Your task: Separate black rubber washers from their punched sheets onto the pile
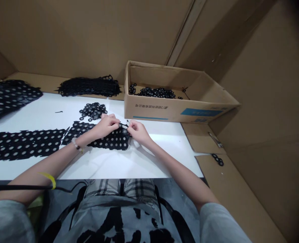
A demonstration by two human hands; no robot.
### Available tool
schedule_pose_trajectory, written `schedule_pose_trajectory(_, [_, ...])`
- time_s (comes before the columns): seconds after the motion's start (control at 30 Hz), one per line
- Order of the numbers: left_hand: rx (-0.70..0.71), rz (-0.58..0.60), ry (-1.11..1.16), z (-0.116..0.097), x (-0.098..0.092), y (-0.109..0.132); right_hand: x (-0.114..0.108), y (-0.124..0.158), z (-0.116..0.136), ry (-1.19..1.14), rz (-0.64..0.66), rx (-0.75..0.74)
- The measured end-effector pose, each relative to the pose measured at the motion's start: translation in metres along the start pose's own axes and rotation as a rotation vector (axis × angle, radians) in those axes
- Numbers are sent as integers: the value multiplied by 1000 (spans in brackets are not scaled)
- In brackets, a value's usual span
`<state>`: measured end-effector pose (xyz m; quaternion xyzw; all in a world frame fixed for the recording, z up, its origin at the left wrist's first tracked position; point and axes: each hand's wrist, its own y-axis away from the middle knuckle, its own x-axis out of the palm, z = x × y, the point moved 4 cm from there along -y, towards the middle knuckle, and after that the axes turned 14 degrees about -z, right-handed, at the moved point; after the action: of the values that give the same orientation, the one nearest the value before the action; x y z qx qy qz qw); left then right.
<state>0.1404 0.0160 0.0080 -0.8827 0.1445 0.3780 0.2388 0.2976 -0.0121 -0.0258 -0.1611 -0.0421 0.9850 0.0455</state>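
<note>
My left hand [107,127] is closed, its thumb and fingertips pinching the far right corner of a black sheet of joined rings [111,141]. Close by on the right, my right hand [138,131] pinches a small black piece at the same corner; whether that piece is still joined to the sheet, I cannot tell. The sheet lies flat on the white table, partly covered by my left hand and forearm. Just beyond my left hand sits a pile of loose black rings [93,110].
Another black ring sheet [25,144] lies at the left, with a dark stack [10,96] behind it. A bundle of black strips [88,86] lies at the back. An open cardboard box [154,107] holds loose rings [158,92]. Tweezers [215,139] and joined rings [217,159] lie at right.
</note>
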Motion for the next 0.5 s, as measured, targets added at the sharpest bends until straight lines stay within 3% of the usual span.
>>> schedule_pose_trajectory(0.13, [22, 12, -48, 4, 5, 1, -1, -1, 2, 93, -24, -21])
schedule_pose_trajectory(0.37, [303, 21, -224, -15, 16, 13, -8, 3, 7, 148, 54, -62])
schedule_pose_trajectory(0.5, [339, 1, -261, -16, 19, 16, -8, 3, 10, 188, 97, -145])
